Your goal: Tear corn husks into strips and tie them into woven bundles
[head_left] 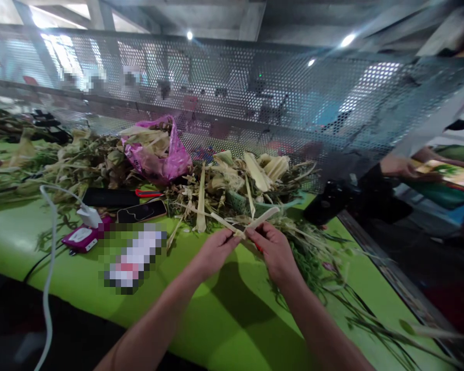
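In the middle, over the green table, my left hand [217, 251] pinches one end of a pale dried husk strip [225, 222] that slants up to the left. My right hand [274, 252] pinches a second pale strip [263, 217], slanting up to the right. The two strips meet between my fingertips, and whether they are joined I cannot tell. A small red piece [259, 248] shows under my right fingers, its kind hidden. Just beyond my hands is a green basket [263, 207] heaped with dried husks [257, 172].
A pink plastic bag [158, 162] of husks stands among dry plants [88, 159]. Left are a phone [142, 211], a red-handled tool [149, 194], a purple power strip [85, 234] with a white cable, and a blurred-out item [133, 260]. Right are green stalks [313, 263] and a black camera [328, 202]; another person's hand [398, 166] is beyond.
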The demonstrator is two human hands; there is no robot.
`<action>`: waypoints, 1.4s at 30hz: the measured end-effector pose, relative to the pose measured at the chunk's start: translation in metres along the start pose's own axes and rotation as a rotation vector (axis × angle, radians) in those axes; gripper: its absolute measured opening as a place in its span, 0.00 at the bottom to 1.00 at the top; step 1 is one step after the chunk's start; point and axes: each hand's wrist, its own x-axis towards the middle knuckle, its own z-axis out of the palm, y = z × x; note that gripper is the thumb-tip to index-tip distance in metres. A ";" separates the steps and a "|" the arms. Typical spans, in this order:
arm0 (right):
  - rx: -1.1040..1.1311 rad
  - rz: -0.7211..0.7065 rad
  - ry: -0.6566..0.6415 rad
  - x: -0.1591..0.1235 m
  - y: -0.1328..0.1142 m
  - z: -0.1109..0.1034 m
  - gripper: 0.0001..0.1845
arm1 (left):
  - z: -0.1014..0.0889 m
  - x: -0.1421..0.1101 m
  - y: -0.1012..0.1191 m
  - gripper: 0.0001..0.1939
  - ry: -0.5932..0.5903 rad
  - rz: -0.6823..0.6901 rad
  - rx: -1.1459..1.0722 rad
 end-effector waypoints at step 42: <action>-0.785 -0.338 -0.150 -0.007 -0.025 -0.006 0.11 | -0.001 -0.004 0.009 0.17 0.191 -0.226 -0.122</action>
